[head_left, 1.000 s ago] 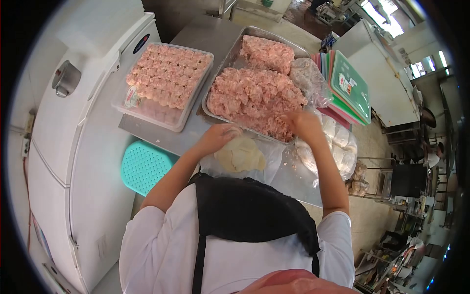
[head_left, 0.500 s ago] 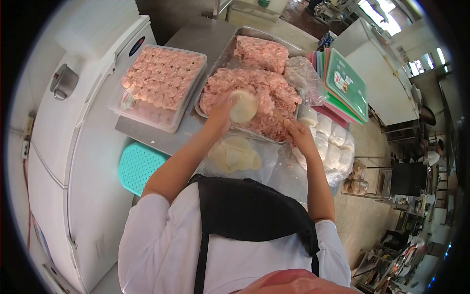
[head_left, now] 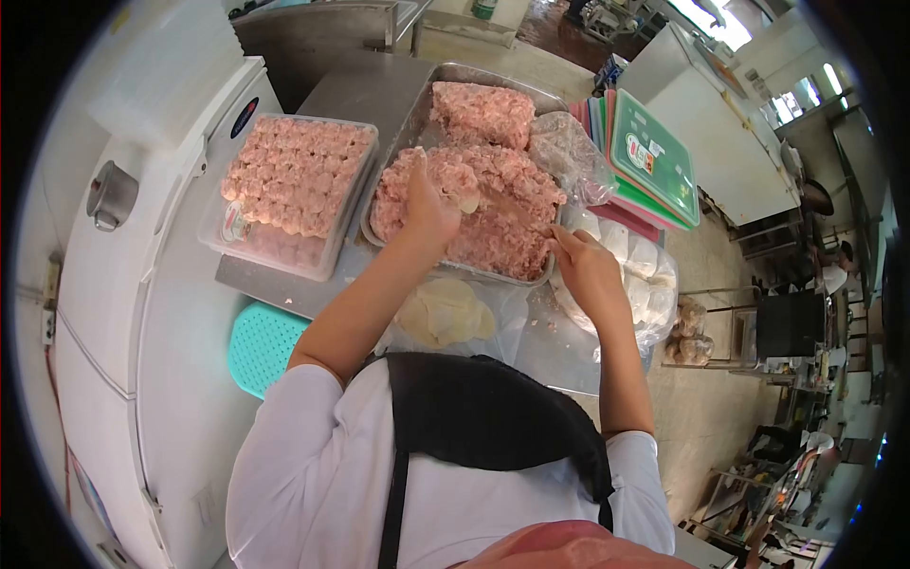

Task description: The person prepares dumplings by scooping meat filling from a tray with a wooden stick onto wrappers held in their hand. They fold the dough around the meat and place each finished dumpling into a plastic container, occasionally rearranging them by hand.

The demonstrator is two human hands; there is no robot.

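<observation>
Cupping a pale dough wrapper (head_left: 470, 202) over the minced meat (head_left: 502, 242), centre frame | left grip (head_left: 431, 211) curled round it | right grip (head_left: 590, 271) pinched on what looks like a thin tool (head_left: 546, 229) | wrapper stack (head_left: 441, 315) lower centre | best held level, edges clean

It's a head-worn camera, peering forward and steeply down from above and behind the left hand (head_left: 434, 204) and right hand (head_left: 590, 270)! The apron (head_left: 493, 412) looms nearer than either; the tray (head_left: 417, 121) sits beneath the left. Out wide, the curved view catches a white cabinet (head_left: 185, 303) left of that hand, floor (head_left: 697, 408) beyond the right.
</observation>
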